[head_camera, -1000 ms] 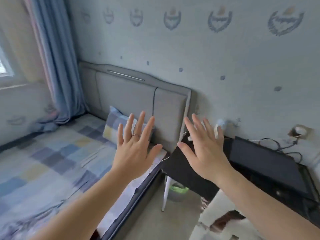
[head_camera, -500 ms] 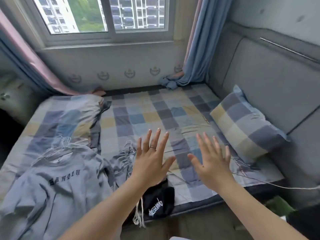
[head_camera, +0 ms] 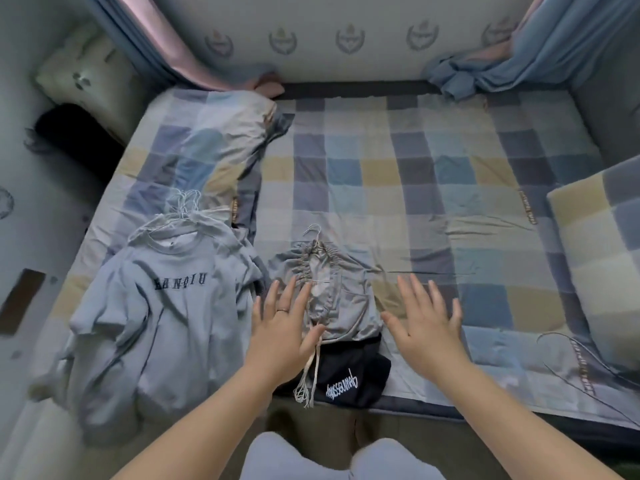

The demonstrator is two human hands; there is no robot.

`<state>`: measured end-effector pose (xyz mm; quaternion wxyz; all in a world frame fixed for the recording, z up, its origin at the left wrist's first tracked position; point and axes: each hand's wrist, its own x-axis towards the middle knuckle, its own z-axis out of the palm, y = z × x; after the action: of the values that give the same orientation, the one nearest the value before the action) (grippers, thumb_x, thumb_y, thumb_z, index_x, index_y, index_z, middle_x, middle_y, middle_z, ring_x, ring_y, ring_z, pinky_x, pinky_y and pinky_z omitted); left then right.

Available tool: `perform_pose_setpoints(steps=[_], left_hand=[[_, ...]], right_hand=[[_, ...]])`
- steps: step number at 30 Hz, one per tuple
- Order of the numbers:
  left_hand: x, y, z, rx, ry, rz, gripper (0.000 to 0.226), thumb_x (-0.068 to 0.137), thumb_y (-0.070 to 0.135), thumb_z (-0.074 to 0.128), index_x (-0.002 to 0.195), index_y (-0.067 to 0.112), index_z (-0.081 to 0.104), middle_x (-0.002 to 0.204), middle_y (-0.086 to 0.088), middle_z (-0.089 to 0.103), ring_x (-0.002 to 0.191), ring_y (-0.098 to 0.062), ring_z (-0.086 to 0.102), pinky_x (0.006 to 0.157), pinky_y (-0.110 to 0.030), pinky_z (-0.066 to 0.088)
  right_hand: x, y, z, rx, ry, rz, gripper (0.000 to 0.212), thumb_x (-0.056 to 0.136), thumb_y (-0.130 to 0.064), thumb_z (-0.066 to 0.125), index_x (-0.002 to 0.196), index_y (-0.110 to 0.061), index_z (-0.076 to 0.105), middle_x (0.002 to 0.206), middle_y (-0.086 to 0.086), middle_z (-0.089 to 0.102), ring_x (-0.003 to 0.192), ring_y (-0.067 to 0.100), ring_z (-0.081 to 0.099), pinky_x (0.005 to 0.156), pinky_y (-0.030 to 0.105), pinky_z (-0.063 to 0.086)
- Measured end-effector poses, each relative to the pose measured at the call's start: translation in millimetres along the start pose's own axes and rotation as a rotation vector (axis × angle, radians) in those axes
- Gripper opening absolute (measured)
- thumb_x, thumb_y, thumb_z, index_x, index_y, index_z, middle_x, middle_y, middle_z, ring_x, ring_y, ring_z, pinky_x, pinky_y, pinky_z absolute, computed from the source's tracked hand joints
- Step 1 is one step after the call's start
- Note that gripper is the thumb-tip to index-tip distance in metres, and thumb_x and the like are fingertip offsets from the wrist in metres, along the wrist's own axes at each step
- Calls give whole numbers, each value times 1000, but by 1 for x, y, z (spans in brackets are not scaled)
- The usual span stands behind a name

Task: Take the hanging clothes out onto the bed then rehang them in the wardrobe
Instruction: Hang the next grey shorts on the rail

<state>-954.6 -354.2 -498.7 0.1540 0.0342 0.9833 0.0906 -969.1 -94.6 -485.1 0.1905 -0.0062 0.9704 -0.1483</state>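
Note:
A pile of pale grey-blue tops on wire hangers (head_camera: 162,306), the top one with dark lettering, lies on the left of the checked bed (head_camera: 433,188). Right of it lies a small grey ruched garment (head_camera: 336,292) on a wire hanger, with drawstrings hanging over the bed's edge. Under its lower end is a black garment (head_camera: 349,375) with white lettering. My left hand (head_camera: 282,327) is held out flat, fingers spread, over the left edge of the ruched garment. My right hand (head_camera: 424,323) is spread flat over the sheet just right of it. Neither holds anything. No wardrobe is in view.
A folded checked quilt (head_camera: 214,147) lies at the bed's far left. A checked pillow (head_camera: 599,244) sits at the right edge. Curtains (head_camera: 502,64) hang along the far wall. A thin cable (head_camera: 581,362) trails over the bed's near right corner. My knees (head_camera: 339,459) are at the bottom.
The view has swung left and down, from the headboard wall and desk, to the bed with the clothes. Both hands stay spread out in front, now over the ruched garment.

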Motion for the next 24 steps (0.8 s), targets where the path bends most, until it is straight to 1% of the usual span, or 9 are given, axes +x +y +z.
perform_pose_setpoints(steps=[2,4,7,9,12,15,19,24], left_hand=[[13,-14,11,-14,-26,-45,76,94,70,20,157,38,-6,166,10,-13,150,-18,-23,121,-47,-10],[30,-29,24,-33,-47,-78,75,95,69,23,158,36,-1,167,8,-6,151,-19,-18,122,-47,-7],[60,-53,50,-58,-93,-96,74,96,67,25,158,37,-2,168,6,-2,152,-20,-15,123,-48,-4],[86,-72,74,-79,-129,-100,73,97,65,26,158,36,0,168,5,1,152,-20,-12,123,-47,-2],[129,-101,119,-68,-180,-94,71,97,64,26,158,33,6,167,2,6,152,-22,-7,121,-47,2],[177,-128,169,-75,-221,-78,70,98,61,31,158,30,9,167,0,9,152,-23,-4,121,-48,4],[244,-161,229,-42,-219,-19,71,98,59,34,158,28,12,166,-4,14,152,-27,1,122,-49,7],[316,-191,278,6,-170,19,70,99,54,39,158,26,16,167,-7,11,152,-30,4,122,-51,9]], right_hand=[[17,2,15,-15,-31,6,72,91,-68,11,153,-38,-9,164,-12,-8,149,17,-12,117,57,-7],[35,2,33,-22,-69,24,72,91,-68,11,153,-38,-9,164,-11,-7,149,17,-10,117,56,-6],[67,0,66,-29,-134,77,73,90,-68,9,154,-38,-7,164,-12,-5,150,17,-9,118,54,-5],[92,-3,94,-35,-173,118,74,89,-69,7,154,-37,-7,164,-13,-6,150,17,-9,118,54,-5],[136,-9,142,-32,-224,166,72,91,-67,12,154,-38,-5,164,-13,-4,150,16,-7,118,54,-1],[184,-11,194,-59,-244,155,70,94,-65,19,154,-37,-4,164,-12,-3,150,16,-5,119,55,2],[247,-8,259,-90,-257,136,72,92,-67,16,154,-37,-6,164,-12,-5,150,16,-5,118,54,2],[325,-4,318,-129,-244,87,72,95,-64,23,154,-35,-4,164,-9,-3,151,21,0,116,55,7]])
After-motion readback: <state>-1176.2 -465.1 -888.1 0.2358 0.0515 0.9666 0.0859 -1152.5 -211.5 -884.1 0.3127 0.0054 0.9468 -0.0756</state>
